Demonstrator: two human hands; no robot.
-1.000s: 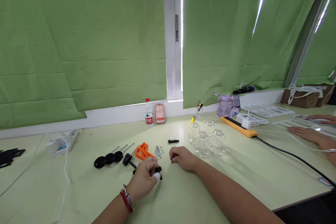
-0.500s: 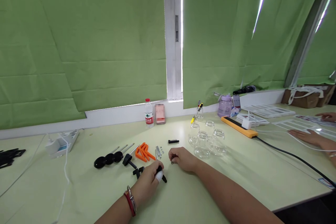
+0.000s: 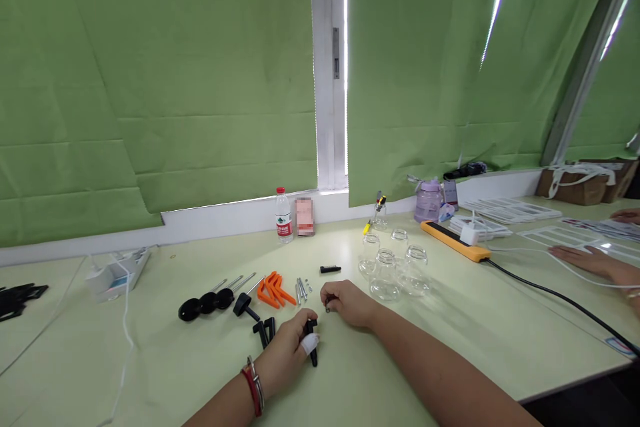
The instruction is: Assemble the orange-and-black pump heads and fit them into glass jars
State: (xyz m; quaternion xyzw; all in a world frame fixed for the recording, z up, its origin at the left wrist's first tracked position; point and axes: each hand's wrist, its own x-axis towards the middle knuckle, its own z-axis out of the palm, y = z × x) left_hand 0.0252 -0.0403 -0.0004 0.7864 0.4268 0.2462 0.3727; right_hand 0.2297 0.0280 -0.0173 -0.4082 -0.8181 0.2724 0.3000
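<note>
A: What is the left hand [image 3: 290,350] doing?

B: Gripping a black handle [image 3: 314,357] between thumb and fingers. A white wrap [image 3: 309,345] covers the thumb, and the handle's lower end points toward the near edge of the tabletop [image 3: 165,360].

A: And the right hand [image 3: 347,301]?

B: Closed, its fingertips pinched on a small metal piece [image 3: 327,309] — too small for me to tell what sort, or whether it touches the tabletop.

A: What lies closest around them?

B: Just beside the left hand, on its outer side, two black parts [image 3: 261,334] lie together. Farther toward the far edge come orange brackets [image 3: 273,290], then screws [image 3: 302,289] with tiny bits of hardware [image 3: 309,285] next to them. A short black piece [image 3: 330,269] lies beyond the right hand.

A: Out to the left?

B: Round black knobs [image 3: 190,309] with metal shafts, in a slanting row.

A: And to the right?

B: Four clear jars [image 3: 385,288] grouped near the right hand, then a yellow power strip [image 3: 453,243]. Another person's hand [image 3: 575,255] rests farther toward the right edge.

A: Along the far edge?

B: A water bottle [image 3: 284,220] and a purple jug [image 3: 428,203] — both upright, well apart.
</note>
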